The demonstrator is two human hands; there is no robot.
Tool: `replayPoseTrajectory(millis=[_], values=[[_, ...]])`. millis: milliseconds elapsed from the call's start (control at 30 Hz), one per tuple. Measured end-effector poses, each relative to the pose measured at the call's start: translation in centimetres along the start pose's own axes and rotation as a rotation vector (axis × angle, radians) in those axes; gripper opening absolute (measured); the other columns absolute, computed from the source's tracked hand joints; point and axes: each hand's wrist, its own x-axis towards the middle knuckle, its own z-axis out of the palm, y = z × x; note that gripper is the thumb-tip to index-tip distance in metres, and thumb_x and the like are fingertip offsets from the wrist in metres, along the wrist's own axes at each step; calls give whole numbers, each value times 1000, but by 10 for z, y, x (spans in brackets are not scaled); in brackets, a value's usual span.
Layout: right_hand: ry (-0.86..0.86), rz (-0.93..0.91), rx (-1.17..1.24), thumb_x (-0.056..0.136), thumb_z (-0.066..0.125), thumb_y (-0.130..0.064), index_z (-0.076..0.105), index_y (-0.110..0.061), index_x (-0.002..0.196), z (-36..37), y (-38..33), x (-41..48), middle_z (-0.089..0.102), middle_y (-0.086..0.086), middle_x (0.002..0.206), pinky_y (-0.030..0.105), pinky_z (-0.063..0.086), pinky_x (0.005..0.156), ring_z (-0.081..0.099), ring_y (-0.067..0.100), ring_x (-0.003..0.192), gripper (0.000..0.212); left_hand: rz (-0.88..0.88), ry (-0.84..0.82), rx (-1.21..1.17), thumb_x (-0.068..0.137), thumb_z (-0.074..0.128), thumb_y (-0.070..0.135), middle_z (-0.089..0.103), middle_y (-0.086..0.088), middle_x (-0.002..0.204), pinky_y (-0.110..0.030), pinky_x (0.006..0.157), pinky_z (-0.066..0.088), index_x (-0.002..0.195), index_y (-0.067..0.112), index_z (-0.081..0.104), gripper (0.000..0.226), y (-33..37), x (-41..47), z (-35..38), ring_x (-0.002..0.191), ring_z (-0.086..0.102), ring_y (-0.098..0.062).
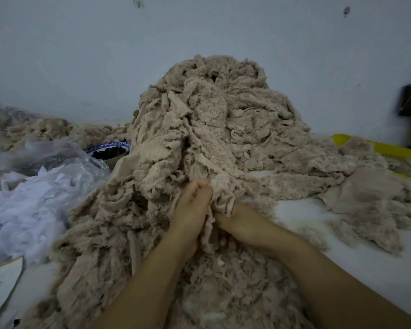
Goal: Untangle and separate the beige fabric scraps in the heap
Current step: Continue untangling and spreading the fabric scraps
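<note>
As both hands pinch it, scrap (221,200): ribbed strip at the near foot of heap (211,119). Long axis runs away from the person, far end buried in the tangle.
Fingers vs scrap: strip passes between the hands. left fingers (201,188) curl on its left edge higher up, right fingers (226,242) wrap under its lower part.
Left hand (190,214): gripping scrap, nearer the heap's core.
Right hand (244,225): gripping scrap, nearer the person, just beside the left.
Next move (my guess): draw the strip toward the person along its axis, or spread the hands sideways. Far end likely snags.
Heap: tall, straight ahead of both hands.
Loose scraps (365,205): flat on white surface (318,224), right.
White fabric (22,210): left, well apart.
Bowl (109,150): left, at the heap's edge, dark contents.
</note>
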Motion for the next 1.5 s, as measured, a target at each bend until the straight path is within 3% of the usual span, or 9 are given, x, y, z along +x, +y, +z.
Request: replayPoseTrajectory(millis=[167,267,333,467,667,833,1000,1333,1500], values=[[308,-102,430,97,55,-13,76,-24,65,-25,-9,1,69,0,62,17,44,46,58,13,57,39,-11,143,-170,99,55,38,76,5,95,-23,56,54,102,26,73,22,1,9,-6,80,71,-10],[492,-325,986,86,64,-51,66,-18,117,-63,-7,0,71,2,113,26,57,67,71,18,92,46,-50,232,-219,100,57,30,77,10,91,-13,58,53,103,21,72,18,-1,15,-9,78,71,1],[508,-158,769,77,65,-58,53,-19,127,-59,4,1,64,2,122,30,59,69,74,17,93,65,-65,268,-150,101,56,23,75,4,98,-12,57,53,99,21,70,15,-4,16,-10,83,70,-3],[475,-12,33,95,60,-46,68,-35,106,-34,25,15,72,-11,79,28,57,68,70,7,70,17,40,223,537,100,53,25,61,2,124,-38,94,53,112,27,63,16,-18,18,-18,103,58,-9],[340,-30,-292,99,53,-42,65,-44,86,-27,36,18,70,-11,92,28,53,76,65,10,84,17,23,205,1393,98,52,41,41,-4,144,-43,104,38,134,24,53,40,-17,16,-27,131,37,-27],[297,16,-16,97,52,-53,76,-27,77,-25,24,15,75,-11,78,29,58,70,70,11,73,40,441,202,958,103,50,24,56,3,94,-25,77,44,94,14,62,18,-7,9,-20,90,52,-11],[181,-18,476,85,51,-63,77,-19,98,-19,11,10,74,15,100,33,58,74,71,25,89,53,669,2,789,101,56,13,54,9,90,-7,73,36,97,10,66,11,-4,-7,13,82,50,-2],[257,8,544,104,49,-28,65,0,119,-28,8,11,69,24,114,36,54,91,68,31,108,36,647,25,585,99,49,19,57,16,112,-12,93,42,111,13,70,25,-2,-7,9,109,54,1],[382,-18,431,103,48,-37,66,-14,116,-18,7,13,76,6,106,38,53,96,71,20,103,32,191,24,977,103,45,38,62,2,125,-34,103,38,118,24,64,28,-16,8,-8,121,47,-20]])
